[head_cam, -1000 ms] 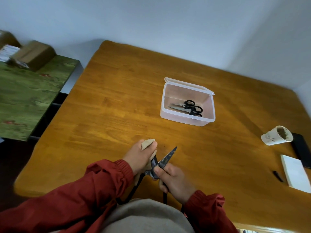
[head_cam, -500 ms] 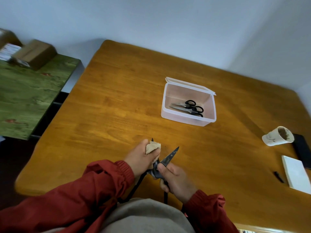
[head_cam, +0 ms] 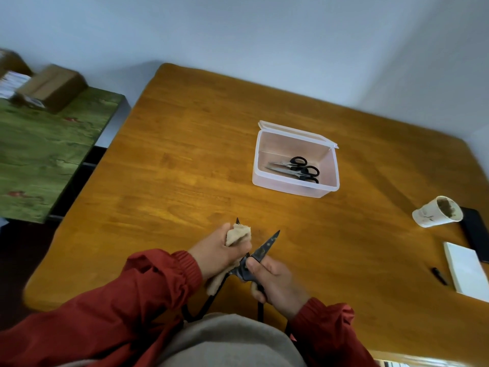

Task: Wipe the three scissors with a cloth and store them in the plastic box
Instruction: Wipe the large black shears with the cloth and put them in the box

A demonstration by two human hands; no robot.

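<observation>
Person sits at near edge of wooden table (head_cam: 185,154), red sleeves (head_cam: 158,287) on both arms. Left hand (head_cam: 215,251) grips a beige cloth (head_cam: 238,234), fingers curled round it; the cloth is wrapped over one blade of the large black scissors (head_cam: 264,250), and that blade's tip pokes out just above the cloth. Right hand (head_cam: 277,282) grips the same scissors at the pivot, thumb pressed on top, fingers curled round one handle. Blades are spread in a V; the bare blade points up and to the right, spotted and dull. The handles run down toward the person's lap, lower ends hidden. Scissors are held just above the table at the near edge, well apart from the plastic box (head_cam: 291,189). The box sits mid-table, lid hinged open at its far side. Inside lie two black-handled scissors (head_cam: 293,169), side by side, blades pointing left. Far right: paper cup (head_cam: 434,214) lying tipped on its side, dark flat object (head_cam: 476,234) just behind it, white pad (head_cam: 465,271), small black pen (head_cam: 440,276) beside the pad. Left of the table is a green surface (head_cam: 47,160) with a cardboard box (head_cam: 53,87) on it.
</observation>
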